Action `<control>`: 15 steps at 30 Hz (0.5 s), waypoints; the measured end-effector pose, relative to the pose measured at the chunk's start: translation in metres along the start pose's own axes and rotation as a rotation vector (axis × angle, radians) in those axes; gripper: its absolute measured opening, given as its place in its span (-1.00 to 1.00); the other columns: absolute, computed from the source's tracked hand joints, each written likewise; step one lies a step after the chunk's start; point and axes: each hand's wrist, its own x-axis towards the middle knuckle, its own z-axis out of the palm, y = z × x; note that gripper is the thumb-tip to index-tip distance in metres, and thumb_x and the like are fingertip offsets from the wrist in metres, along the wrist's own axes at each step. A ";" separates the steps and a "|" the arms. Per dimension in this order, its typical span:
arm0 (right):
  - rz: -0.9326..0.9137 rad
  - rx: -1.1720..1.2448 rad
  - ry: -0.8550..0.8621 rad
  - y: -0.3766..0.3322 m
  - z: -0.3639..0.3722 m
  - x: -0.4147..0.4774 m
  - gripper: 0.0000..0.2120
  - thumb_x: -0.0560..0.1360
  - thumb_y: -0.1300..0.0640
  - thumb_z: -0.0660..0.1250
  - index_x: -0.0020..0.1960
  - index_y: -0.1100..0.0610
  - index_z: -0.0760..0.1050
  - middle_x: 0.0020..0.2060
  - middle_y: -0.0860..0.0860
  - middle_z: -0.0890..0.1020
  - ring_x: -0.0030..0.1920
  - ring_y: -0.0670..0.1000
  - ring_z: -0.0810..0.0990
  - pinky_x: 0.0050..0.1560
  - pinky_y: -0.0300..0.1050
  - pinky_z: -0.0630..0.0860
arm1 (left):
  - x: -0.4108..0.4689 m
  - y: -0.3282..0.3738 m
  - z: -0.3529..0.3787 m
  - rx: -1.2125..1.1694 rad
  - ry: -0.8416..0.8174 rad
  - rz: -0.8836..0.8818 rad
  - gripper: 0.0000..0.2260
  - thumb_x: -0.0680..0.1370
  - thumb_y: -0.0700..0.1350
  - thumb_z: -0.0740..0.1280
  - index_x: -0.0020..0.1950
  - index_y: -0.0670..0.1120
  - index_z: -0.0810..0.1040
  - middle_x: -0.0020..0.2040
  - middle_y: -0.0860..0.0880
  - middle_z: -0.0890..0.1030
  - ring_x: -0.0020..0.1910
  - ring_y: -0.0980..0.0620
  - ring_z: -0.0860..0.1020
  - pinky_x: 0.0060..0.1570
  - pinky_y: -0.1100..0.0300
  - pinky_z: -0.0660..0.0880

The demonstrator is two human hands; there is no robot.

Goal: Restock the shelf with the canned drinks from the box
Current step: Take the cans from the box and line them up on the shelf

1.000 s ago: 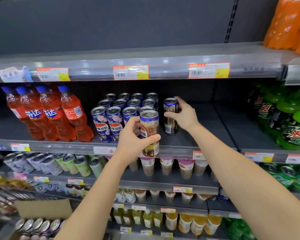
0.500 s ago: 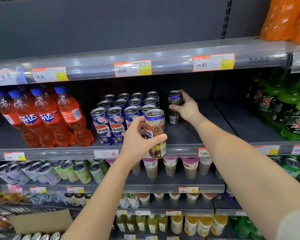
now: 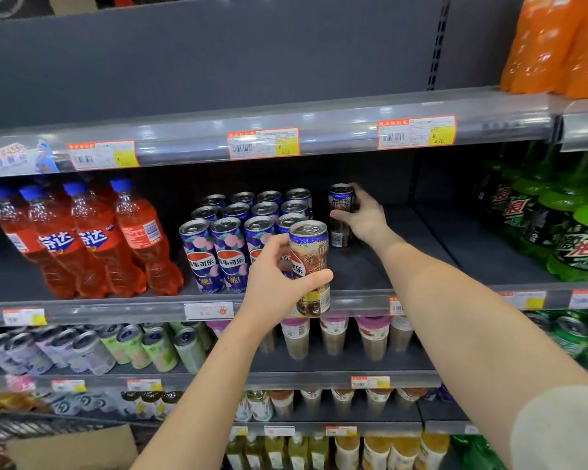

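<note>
While the left hand [image 3: 275, 276] curled its fingers and thumb round a brown-and-blue can [image 3: 311, 266], holding it upright in front of the near right corner of the block of blue cans [image 3: 231, 252], the right hand [image 3: 364, 218] reached further back and clasped a darker can [image 3: 341, 215] just to the right of that block, level with its back rows. The darker can stood upright low over the grey shelf [image 3: 387, 266]; whether its base touched the board could not be told. The brown-and-blue can was held before the shelf's edge, its lower end showing in front of the rail that ran below the block. The block itself stood on the shelf in tidy rows, four cans across, tops upward. Just to the left of the block stood red-orange soda bottles [image 3: 82, 239] with blue caps. Well to the right of it, past a bare stretch of board, stood green bottles [image 3: 574, 232]. Above the block ran another rail carrying price labels [image 3: 263, 143], and higher up, far to its right, were large orange bottles [image 3: 557, 45]. Directly below the block's right side stood cups with purple lids [image 3: 333, 337]; below and left of it, pale cans [image 3: 129, 347] lay on a slant. Far below and left of the block, part of a cardboard box [image 3: 75, 447] showed.
</note>
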 end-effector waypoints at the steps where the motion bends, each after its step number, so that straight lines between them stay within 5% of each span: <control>1: -0.006 0.003 -0.010 0.000 -0.001 -0.001 -0.15 0.42 0.05 0.58 0.59 -0.01 0.23 0.38 0.05 0.53 0.38 0.07 0.49 0.36 -0.06 0.43 | 0.000 0.001 0.001 -0.001 -0.001 -0.001 -0.41 0.34 0.10 0.66 0.30 0.17 0.50 0.17 0.23 0.63 0.16 0.23 0.60 0.15 0.21 0.56; 7: 0.095 0.159 0.006 0.004 -0.013 -0.016 0.09 0.35 0.07 0.63 0.65 0.02 0.01 0.50 0.12 0.39 0.45 0.11 0.43 0.42 0.06 0.42 | 0.004 0.006 0.012 -0.025 -0.020 0.003 -0.40 0.31 0.12 0.66 0.28 0.16 0.51 0.19 0.20 0.64 0.19 0.21 0.60 0.20 0.14 0.57; 12: 0.079 0.215 0.025 -0.011 -0.045 -0.058 -0.42 0.51 0.13 0.47 0.48 0.16 0.39 0.20 0.09 0.64 0.22 0.08 0.62 0.26 0.04 0.56 | 0.014 0.018 0.030 -0.035 -0.030 0.023 -0.40 0.35 0.04 0.66 0.32 0.09 0.51 0.18 0.19 0.64 0.15 0.27 0.59 0.13 0.30 0.54; 15: 0.084 0.387 -0.208 -0.033 -0.070 -0.094 -0.66 0.61 0.07 0.35 0.36 0.13 0.50 0.07 0.08 0.71 0.12 0.08 0.69 0.17 0.04 0.62 | 0.023 0.020 0.047 -0.027 -0.032 0.038 -0.36 0.34 0.08 0.65 0.35 0.09 0.49 0.20 0.16 0.64 0.17 0.23 0.60 0.18 0.17 0.58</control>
